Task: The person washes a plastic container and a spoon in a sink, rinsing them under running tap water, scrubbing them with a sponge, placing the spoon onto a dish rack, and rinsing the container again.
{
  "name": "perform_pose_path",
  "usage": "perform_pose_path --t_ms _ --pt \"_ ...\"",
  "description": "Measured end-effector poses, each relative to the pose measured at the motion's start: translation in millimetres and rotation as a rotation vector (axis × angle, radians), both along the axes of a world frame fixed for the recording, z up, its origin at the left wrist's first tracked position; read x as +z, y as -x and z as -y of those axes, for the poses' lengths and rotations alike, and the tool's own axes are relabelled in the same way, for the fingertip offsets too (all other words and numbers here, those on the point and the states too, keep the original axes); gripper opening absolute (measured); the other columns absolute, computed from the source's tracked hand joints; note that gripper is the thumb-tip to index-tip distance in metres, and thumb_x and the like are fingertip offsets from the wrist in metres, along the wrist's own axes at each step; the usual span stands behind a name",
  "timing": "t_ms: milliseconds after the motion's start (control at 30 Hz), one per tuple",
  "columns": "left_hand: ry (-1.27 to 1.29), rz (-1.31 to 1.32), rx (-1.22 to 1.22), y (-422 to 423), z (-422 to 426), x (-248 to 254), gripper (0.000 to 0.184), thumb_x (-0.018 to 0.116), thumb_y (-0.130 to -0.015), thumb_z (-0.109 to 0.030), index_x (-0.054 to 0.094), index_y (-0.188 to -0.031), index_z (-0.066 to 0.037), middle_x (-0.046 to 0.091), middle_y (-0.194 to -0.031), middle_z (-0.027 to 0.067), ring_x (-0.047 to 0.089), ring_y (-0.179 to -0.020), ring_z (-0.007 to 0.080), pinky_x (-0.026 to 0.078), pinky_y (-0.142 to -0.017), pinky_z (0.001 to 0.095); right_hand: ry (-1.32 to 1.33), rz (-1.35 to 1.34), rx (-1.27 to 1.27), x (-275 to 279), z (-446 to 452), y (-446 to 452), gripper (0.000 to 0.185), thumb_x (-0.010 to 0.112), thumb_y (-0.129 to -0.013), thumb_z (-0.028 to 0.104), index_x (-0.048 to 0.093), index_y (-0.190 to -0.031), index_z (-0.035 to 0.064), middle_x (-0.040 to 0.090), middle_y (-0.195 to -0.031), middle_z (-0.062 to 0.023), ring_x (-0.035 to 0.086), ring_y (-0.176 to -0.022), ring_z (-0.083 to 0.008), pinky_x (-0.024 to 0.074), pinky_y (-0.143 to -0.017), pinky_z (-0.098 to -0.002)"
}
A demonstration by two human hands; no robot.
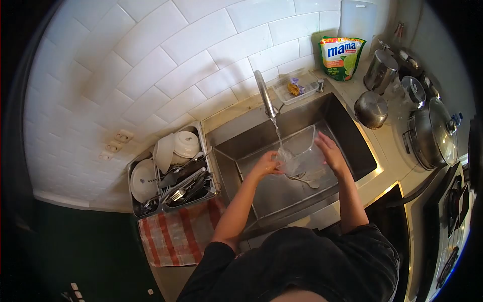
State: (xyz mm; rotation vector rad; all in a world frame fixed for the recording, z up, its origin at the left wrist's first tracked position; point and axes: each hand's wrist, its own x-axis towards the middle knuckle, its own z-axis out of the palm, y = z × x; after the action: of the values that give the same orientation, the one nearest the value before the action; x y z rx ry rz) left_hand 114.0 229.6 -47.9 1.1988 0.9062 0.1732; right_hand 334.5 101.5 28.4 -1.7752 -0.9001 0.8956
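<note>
A clear plastic container [301, 146] is tilted over the steel sink [266, 194], under water running from the faucet [265, 93]. My left hand [268, 164] grips its left side, with fingers closed around the edge. On the right, my right hand [329, 151] lies against the container's other side, fingers extended and partly spread. Below the container, a light-coloured spoon-like utensil [311, 182] rests on the sink bottom near the drain.
Left of the sink stands a dish rack [164, 201] with bowls, plates and cutlery, above a striped cloth [176, 236]. Behind are a sponge tray [283, 95] and green detergent pouch [342, 58]. Pots, including a lidded one [432, 136], stand right, beside a stove [448, 226].
</note>
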Motion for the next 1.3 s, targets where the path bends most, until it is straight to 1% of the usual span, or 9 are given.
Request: perform_pose_path --t_ms 67,267,367,500,633,733,967,1067,1300 --pt "0.067 0.021 0.007 6 9 -2 0.044 0.05 -0.082 -0.005 0.037 -0.123 0.002 0.057 -0.102 0.0174 0.061 -0.09 0.0271 0.055 -0.071 0.0345 -0.074 0.425 0.102 -21 -4 -5 0.063 0.041 -0.085 0.051 0.043 -0.126 0.0025 0.05 -0.117 -0.0215 0.05 -0.104 -0.0281 0.0461 -0.08 -0.0328" --pt "0.023 -0.004 0.261 32 24 53 0.028 0.052 -0.078 -0.002 0.045 -0.105 0.004 0.057 -0.086 0.0158 0.063 -0.063 0.0239 0.055 -0.053 0.0303 0.254 -0.149 0.209 37 -2 6 0.064 0.036 -0.087 0.051 0.04 -0.129 0.0028 0.041 -0.128 -0.0247 0.054 -0.099 -0.0295 0.0497 -0.073 -0.0345" --pt "-0.33 -0.106 0.37 40 17 52 0.021 0.054 -0.078 -0.005 0.047 -0.096 0.002 0.059 -0.076 0.0136 0.062 -0.055 0.0213 0.054 -0.049 0.0288 0.155 -0.357 0.171 -3 -10 17 0.06 0.038 -0.088 0.045 0.032 -0.134 0.0055 0.039 -0.128 -0.0222 0.058 -0.085 -0.03 0.0517 -0.066 -0.0359" --pt "-0.871 -0.314 0.404 42 15 61 0.024 0.062 -0.076 -0.011 0.05 -0.096 -0.004 0.06 -0.073 0.0127 0.062 -0.059 0.0217 0.049 -0.056 0.0325 -0.006 -0.576 0.323 -64 -42 23 0.06 0.049 -0.086 0.017 0.02 -0.138 0.0104 0.05 -0.108 -0.0165 0.052 -0.101 -0.0285 0.0533 -0.069 -0.038" --pt "-0.948 -0.287 0.395 34 30 102 0.035 0.066 -0.074 -0.015 0.052 -0.105 -0.008 0.062 -0.081 0.013 0.06 -0.062 0.0264 0.047 -0.06 0.0344 0.058 -0.731 0.293 -97 -68 49 0.067 0.053 -0.08 0.003 0.02 -0.138 0.0119 0.052 -0.104 -0.0171 0.053 -0.1 -0.0279 0.0542 -0.068 -0.0375" --pt "-1.277 -0.239 0.326 39 25 92 0.046 0.067 -0.073 -0.011 0.051 -0.116 -0.012 0.063 -0.083 0.0114 0.063 -0.066 0.0173 0.049 -0.056 0.0285 0.078 -0.739 0.232 -111 -72 66 0.066 0.05 -0.078 -0.002 0.024 -0.137 0.0115 0.052 -0.107 -0.016 0.052 -0.102 -0.0263 0.0522 -0.072 -0.0354" --pt "-0.66 -0.013 0.449 45 5 31 0.054 0.066 -0.071 -0.001 0.047 -0.121 -0.009 0.061 -0.083 0.0097 0.062 -0.066 0.0173 0.051 -0.06 0.0278 -0.329 -0.247 0.135 -109 -71 26 0.056 0.044 -0.076 -0.002 0.038 -0.131 0.0084 0.044 -0.129 -0.0137 0.04 -0.12 -0.0245 0.0315 -0.099 -0.0328" --pt "-0.356 0.121 0.442 28 6 14 0.054 0.062 -0.075 -0.003 0.044 -0.125 -0.007 0.06 -0.079 0.0086 0.061 -0.063 0.0175 0.051 -0.058 0.0285 -0.352 0.27 0.229 -39 -48 9 0.056 0.051 -0.079 0.007 0.035 -0.133 0.0098 0.043 -0.128 -0.0177 0.041 -0.119 -0.03 0.0325 -0.098 -0.0357" --pt "0.098 0.125 0.339 3 13 -9 0.04 0.056 -0.081 -0.022 0.048 -0.114 0.0 0.055 -0.072 0.0068 0.06 -0.063 0.0198 0.05 -0.059 0.0304 -0.265 0.415 0.344 13 -11 -2 0.062 0.059 -0.081 0.026 0.029 -0.134 0.0127 0.043 -0.126 -0.02 0.044 -0.113 -0.0373 0.0365 -0.093 -0.0415"
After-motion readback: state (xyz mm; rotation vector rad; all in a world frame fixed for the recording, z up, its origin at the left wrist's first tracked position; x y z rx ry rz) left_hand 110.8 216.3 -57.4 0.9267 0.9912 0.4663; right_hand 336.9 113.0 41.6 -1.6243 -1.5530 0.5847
